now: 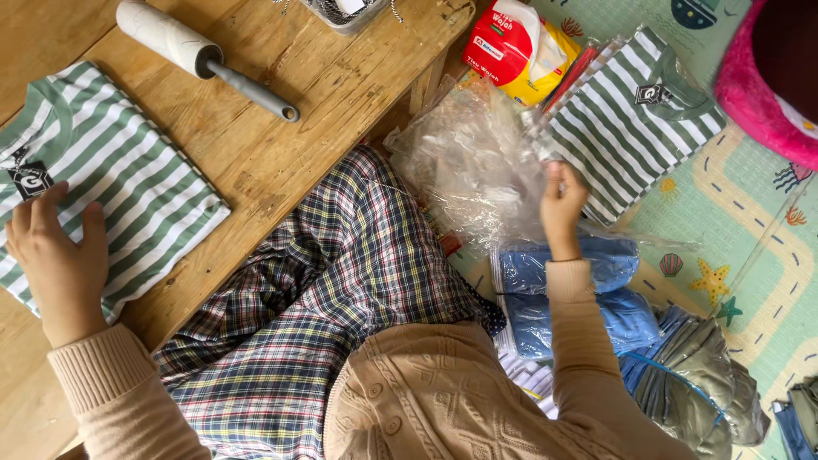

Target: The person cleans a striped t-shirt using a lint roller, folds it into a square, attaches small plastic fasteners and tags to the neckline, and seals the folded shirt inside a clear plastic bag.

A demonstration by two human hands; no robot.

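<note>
My left hand [58, 255] lies flat, fingers spread, on a folded green-and-white striped shirt [119, 162] on the low wooden table [281, 145]. My right hand [561, 204] reaches out to the right over the floor and pinches the edge of a clear plastic bag [622, 128] that holds a second folded striped shirt. A loose crumpled clear bag [469, 162] lies beside that hand. My plaid-trousered legs [341, 290] fill the middle of the view.
A lint roller [192, 51] lies on the table's far side, next to a wire basket [345, 13]. On the patterned play mat [750, 230] sit a red-and-yellow packet [511, 47], bagged blue clothes [588, 298], grey-green folded clothes [699, 375] and a pink furry thing [758, 85].
</note>
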